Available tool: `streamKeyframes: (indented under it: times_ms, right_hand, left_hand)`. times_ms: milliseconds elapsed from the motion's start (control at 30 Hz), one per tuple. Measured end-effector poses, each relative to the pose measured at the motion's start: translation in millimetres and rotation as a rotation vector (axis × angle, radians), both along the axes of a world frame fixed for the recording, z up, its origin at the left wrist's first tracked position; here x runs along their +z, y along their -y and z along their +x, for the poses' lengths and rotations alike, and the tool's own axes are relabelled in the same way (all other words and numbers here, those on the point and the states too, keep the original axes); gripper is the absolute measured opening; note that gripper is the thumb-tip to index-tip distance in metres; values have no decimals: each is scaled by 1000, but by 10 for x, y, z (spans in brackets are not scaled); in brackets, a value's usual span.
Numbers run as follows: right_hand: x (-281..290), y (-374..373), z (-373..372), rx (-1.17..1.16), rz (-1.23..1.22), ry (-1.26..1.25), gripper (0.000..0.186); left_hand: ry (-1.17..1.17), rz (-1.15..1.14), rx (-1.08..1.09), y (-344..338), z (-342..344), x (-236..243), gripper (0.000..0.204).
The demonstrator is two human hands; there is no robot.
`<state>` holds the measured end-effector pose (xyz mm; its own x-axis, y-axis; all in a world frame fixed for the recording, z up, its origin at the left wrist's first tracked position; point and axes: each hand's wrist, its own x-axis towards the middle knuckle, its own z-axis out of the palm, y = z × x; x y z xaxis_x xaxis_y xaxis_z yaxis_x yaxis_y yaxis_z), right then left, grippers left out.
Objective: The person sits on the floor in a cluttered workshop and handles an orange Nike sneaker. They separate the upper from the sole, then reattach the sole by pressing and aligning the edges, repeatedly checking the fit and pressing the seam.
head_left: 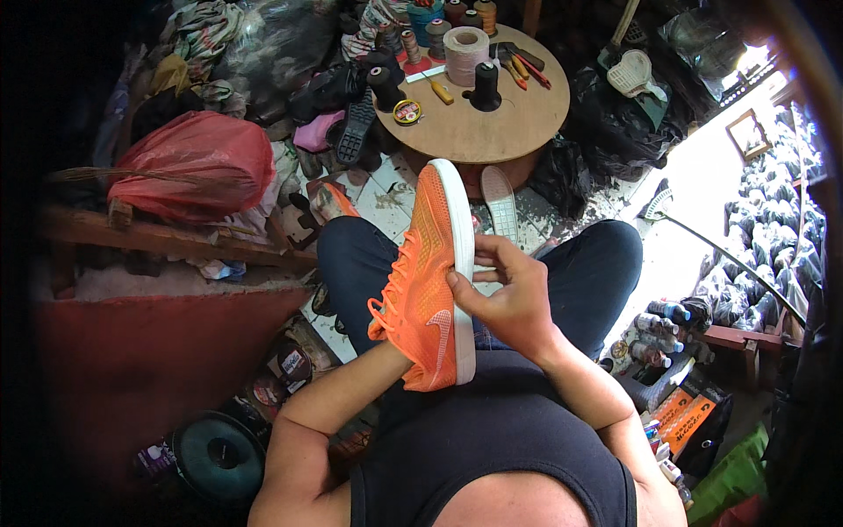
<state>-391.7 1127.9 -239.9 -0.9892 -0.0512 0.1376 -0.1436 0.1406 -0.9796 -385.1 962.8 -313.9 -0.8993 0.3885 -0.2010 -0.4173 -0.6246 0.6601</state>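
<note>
An orange mesh sneaker (426, 290) with a white sole stands toe-away above my lap, tipped so that the sole faces right. Its laces (395, 272) hang loose on the left side. My left forearm runs up to the shoe's opening, and my left hand (397, 358) is inside it; only the wrist shows, so its fingers are hidden. My right hand (514, 299) grips the sole edge near the middle of the shoe, thumb on the near face and fingers bent behind. Whether something thin is also pinched there I cannot make out.
Ahead, a round wooden table (448, 127) holds thread spools, a white thread cone (465, 54), an awl (439, 90) and pliers (531, 66). A loose pale sole (499, 206) lies before it. A red bag (198, 167) sits left; plastic bottles (659, 334) lie right.
</note>
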Motion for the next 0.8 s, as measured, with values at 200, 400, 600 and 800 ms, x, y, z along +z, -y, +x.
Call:
streamKeyframes:
  times_ms: [200, 400, 600, 800]
  right_hand:
    - [114, -90, 11, 84, 245, 16, 36]
    - [126, -39, 37, 128, 245, 30, 42]
    - [100, 6, 51, 121, 189, 24, 55]
    - [86, 36, 79, 77, 166, -23, 59]
  left_hand:
    - [-243, -843, -20, 130, 180, -115, 55]
    - [-98, -393, 57, 174, 231, -309, 50]
    - [88, -223, 70, 113, 180, -250, 52]
    - [151, -189, 132, 20, 136, -12, 53]
